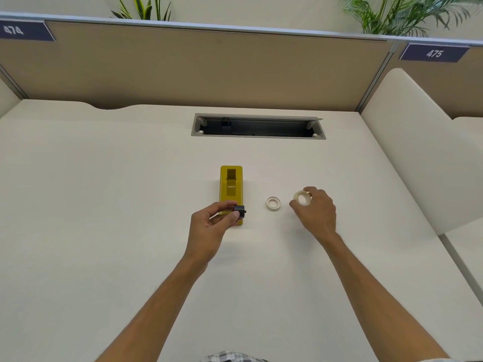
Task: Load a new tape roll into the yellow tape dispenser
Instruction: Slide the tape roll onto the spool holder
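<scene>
Left hand (209, 223): pinches black spindle (240, 211) over dispenser's near end.
Right hand (317, 209): grips new tape roll (302, 198).
Yellow tape dispenser (231, 190): on worktop (104, 192).
Empty core (273, 203): between dispenser and right hand.

Both hands (209, 226) (317, 211) fwd, grips pinched

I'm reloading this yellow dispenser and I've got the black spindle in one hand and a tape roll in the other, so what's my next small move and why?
Probably bring the tape roll over and slide it onto the black spindle. Your right hand grips the roll, your left hand pinches the spindle just above the yellow dispenser, whose cradle looks empty.
</scene>
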The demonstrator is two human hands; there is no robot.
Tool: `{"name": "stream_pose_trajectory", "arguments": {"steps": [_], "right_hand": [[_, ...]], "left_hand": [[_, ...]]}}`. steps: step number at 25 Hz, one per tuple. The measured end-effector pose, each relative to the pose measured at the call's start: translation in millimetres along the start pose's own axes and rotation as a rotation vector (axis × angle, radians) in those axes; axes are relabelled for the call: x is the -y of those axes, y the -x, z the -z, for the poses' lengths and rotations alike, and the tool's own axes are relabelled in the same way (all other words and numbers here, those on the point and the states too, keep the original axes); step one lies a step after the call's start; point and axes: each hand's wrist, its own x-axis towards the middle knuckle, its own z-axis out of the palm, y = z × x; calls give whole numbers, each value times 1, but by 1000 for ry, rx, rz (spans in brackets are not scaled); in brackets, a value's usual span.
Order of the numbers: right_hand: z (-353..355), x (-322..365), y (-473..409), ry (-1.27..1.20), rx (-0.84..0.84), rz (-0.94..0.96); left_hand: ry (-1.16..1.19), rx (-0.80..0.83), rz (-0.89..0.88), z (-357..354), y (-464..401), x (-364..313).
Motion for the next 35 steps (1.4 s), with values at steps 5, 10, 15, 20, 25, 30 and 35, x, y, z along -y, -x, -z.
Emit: {"name": "stream_pose_trajectory", "arguments": {"steps": [5,10,15,20,25,30,35], "right_hand": [[19,21,21,-510,172,-3],[30,43,50,-761,341,66],[35,56,74,-791,514,162],[35,63,85,-785,612,196],[38,63,87,-780,646,227],[38,64,88,-829,663,236],[38,66,87,-806,648,259]], "left_hand": [[9,-8,2,-2,2,1],[-35,2,-5,-5,2,1],[-60,15,-38,-7,4,-1],[-102,43,-72,-8,7,-5],[-131,33,-73,-10,12,-3],[-111,56,-66,-10,13,-3],[-112,64,-60,-9,13,-4]]}}
